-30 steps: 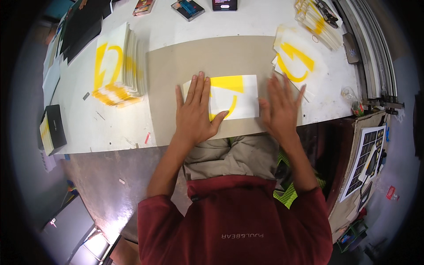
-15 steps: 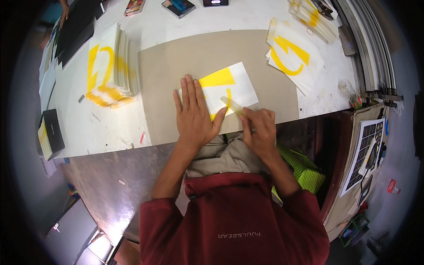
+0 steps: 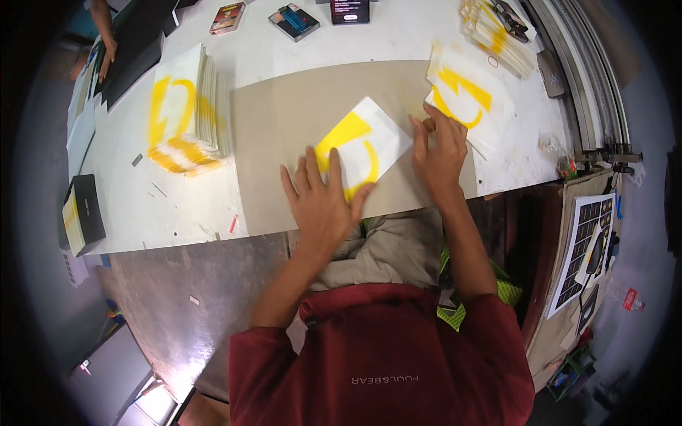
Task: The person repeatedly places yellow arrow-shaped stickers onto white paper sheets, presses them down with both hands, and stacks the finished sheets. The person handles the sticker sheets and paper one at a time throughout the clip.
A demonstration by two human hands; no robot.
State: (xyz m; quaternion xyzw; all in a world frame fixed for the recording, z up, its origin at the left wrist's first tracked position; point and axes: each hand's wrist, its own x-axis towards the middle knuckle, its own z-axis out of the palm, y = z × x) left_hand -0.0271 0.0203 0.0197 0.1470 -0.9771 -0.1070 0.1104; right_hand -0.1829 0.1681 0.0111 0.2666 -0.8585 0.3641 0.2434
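A folded white paper sheet [image 3: 387,135] with yellow print lies tilted on the beige board [image 3: 277,92] before me. My left hand [image 3: 320,195] rests on its lower left part, fingers spread and the thumb along its near edge. My right hand [image 3: 442,150] is at the sheet's right corner, between it and the printed sheets [image 3: 483,113] on the right. Its fingers are curled; whether the pale flat stick is still in them I cannot make out. A thick stack of folded printed papers [image 3: 174,99] stands on the left of the white table [image 3: 192,209].
At the back right lies another paper pile [image 3: 490,42] with a dark object on top. A phone [image 3: 349,11], a dark box with a blue item [image 3: 293,21] and a small red pack [image 3: 227,18] lie at the back. Another person's hand [image 3: 108,58] is at the far left.
My right hand has moved up and right, from the sheet's near edge toward its right corner. The sheet has turned anticlockwise, and my left hand has slid slightly nearer and right.
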